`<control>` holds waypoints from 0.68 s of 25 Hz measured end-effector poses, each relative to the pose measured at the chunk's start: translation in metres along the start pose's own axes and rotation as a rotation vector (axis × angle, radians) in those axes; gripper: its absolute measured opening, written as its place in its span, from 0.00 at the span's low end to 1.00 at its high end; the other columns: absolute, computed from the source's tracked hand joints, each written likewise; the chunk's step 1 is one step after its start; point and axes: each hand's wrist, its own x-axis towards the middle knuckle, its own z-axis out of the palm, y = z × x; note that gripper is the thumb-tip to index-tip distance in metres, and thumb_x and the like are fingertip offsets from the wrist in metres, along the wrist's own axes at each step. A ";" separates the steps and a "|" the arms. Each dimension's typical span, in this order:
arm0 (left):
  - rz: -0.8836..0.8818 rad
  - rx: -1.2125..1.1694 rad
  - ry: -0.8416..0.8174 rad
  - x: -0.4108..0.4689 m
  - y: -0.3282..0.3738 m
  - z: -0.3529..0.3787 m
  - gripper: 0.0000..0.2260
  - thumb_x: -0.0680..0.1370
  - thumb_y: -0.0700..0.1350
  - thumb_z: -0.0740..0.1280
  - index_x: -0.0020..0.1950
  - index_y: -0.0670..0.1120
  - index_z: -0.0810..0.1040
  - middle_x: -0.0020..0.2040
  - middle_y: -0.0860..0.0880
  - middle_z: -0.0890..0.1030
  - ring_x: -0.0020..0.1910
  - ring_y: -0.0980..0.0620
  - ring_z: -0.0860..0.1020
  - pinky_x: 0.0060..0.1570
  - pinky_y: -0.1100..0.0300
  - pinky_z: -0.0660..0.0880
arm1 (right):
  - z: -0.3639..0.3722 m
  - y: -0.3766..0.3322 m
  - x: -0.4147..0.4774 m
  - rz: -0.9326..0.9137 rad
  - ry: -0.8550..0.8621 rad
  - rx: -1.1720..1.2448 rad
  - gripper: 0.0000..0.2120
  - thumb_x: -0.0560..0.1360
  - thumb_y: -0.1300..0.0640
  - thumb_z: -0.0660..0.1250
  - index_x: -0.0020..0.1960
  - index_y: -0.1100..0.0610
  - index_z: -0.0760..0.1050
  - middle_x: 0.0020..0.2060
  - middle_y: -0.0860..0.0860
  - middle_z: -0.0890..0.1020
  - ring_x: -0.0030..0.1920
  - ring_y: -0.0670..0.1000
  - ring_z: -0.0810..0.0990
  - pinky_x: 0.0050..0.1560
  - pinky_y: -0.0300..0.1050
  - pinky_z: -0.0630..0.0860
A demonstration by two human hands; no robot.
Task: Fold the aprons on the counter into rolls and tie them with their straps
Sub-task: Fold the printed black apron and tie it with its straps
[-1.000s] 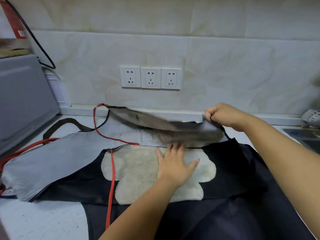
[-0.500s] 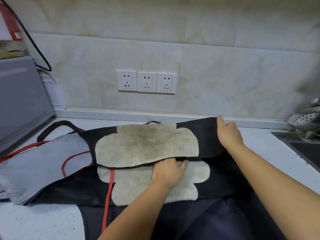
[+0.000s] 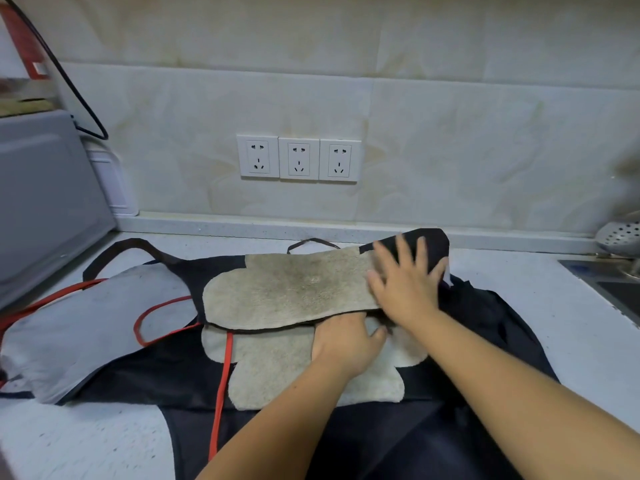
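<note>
Black apron (image 3: 381,445) is spread on the white worktop (image 3: 554,327), hem off frame at 6 o'clock. Beige fleece patch (image 3: 277,372) sits on its middle. Left hand (image 3: 343,344) lies on that patch at the crease line, thumb out to 3 o'clock. Its fingers are tucked beneath the folded flap (image 3: 291,292), so can't tell if they lie flat or curl.

Flap is the top part of the same apron turned over toward 6 o'clock, fleece face up, covering the patch's upper edge. Right hand (image 3: 405,289) lies flat on the flap's 3 o'clock end, fingers (image 3: 403,258) spread and straight, gripping nothing. It is blurred, probably smoothing.

Black strap (image 3: 128,244) loops out loose at 10 o'clock of the flap. Grey apron (image 3: 86,327) lies flat at 9 o'clock, partly under the black one. Its red strap (image 3: 221,393) trails over the black fabric toward 6 o'clock.

Farther back: grey appliance (image 3: 45,202) at 9, sink (image 3: 620,296) at 3, wall sockets (image 3: 298,158) at 12.

Progress, judged: early. One fold is laid on the black apron, with no roll formed and no strap tied. Grey apron looks not started. Left to do: fold narrower, roll, wrap the straps and knot, then repeat for the grey one. Both hands are on the black apron, neither on a strap.
</note>
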 end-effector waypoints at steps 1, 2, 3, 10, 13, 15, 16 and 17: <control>-0.007 -0.037 0.001 -0.002 0.000 -0.002 0.14 0.77 0.58 0.59 0.48 0.49 0.76 0.46 0.50 0.81 0.50 0.48 0.79 0.52 0.53 0.74 | 0.011 -0.008 -0.006 -0.020 -0.102 -0.014 0.26 0.79 0.38 0.48 0.76 0.39 0.49 0.78 0.50 0.46 0.76 0.61 0.38 0.68 0.72 0.36; -0.006 -0.031 0.008 -0.005 -0.002 -0.006 0.13 0.78 0.57 0.59 0.46 0.49 0.75 0.45 0.50 0.80 0.49 0.48 0.78 0.54 0.52 0.74 | 0.021 -0.009 -0.011 0.000 -0.177 -0.024 0.27 0.79 0.37 0.45 0.76 0.38 0.46 0.78 0.49 0.43 0.76 0.61 0.36 0.68 0.72 0.35; -0.011 0.036 0.022 -0.008 -0.007 -0.010 0.14 0.78 0.57 0.58 0.47 0.48 0.75 0.46 0.49 0.80 0.51 0.47 0.78 0.57 0.50 0.72 | 0.029 -0.004 -0.013 0.038 -0.224 -0.023 0.28 0.79 0.35 0.43 0.77 0.38 0.43 0.78 0.48 0.41 0.76 0.62 0.35 0.69 0.72 0.36; -0.366 0.381 -0.012 -0.018 -0.158 -0.067 0.32 0.75 0.61 0.40 0.70 0.52 0.72 0.70 0.42 0.73 0.71 0.34 0.64 0.70 0.35 0.56 | 0.034 0.004 -0.012 0.161 -0.361 0.016 0.30 0.76 0.32 0.41 0.76 0.36 0.39 0.78 0.46 0.39 0.76 0.61 0.35 0.68 0.74 0.37; -0.523 0.266 0.065 -0.034 -0.205 -0.096 0.28 0.80 0.62 0.45 0.79 0.56 0.53 0.80 0.43 0.49 0.78 0.41 0.44 0.74 0.38 0.44 | 0.034 0.003 -0.011 0.164 -0.392 0.013 0.30 0.76 0.32 0.41 0.76 0.36 0.40 0.78 0.46 0.39 0.76 0.61 0.35 0.68 0.74 0.37; -0.536 0.272 0.140 -0.045 -0.219 -0.111 0.29 0.80 0.66 0.47 0.79 0.56 0.54 0.80 0.44 0.48 0.79 0.44 0.44 0.74 0.39 0.43 | 0.033 0.000 -0.010 0.171 -0.412 0.009 0.30 0.76 0.31 0.40 0.76 0.37 0.40 0.78 0.46 0.40 0.76 0.60 0.36 0.68 0.74 0.37; -0.535 0.308 0.168 -0.049 -0.222 -0.117 0.30 0.79 0.67 0.47 0.79 0.56 0.55 0.80 0.43 0.49 0.79 0.43 0.46 0.74 0.39 0.44 | 0.033 -0.001 -0.009 0.177 -0.422 0.006 0.30 0.76 0.31 0.40 0.76 0.36 0.40 0.78 0.46 0.40 0.76 0.60 0.36 0.68 0.74 0.37; -0.541 0.331 0.182 -0.050 -0.231 -0.120 0.31 0.79 0.67 0.48 0.78 0.55 0.56 0.80 0.41 0.51 0.78 0.41 0.48 0.75 0.40 0.46 | 0.032 -0.002 -0.009 0.185 -0.434 -0.002 0.30 0.76 0.31 0.40 0.76 0.36 0.40 0.78 0.46 0.40 0.76 0.61 0.36 0.67 0.75 0.37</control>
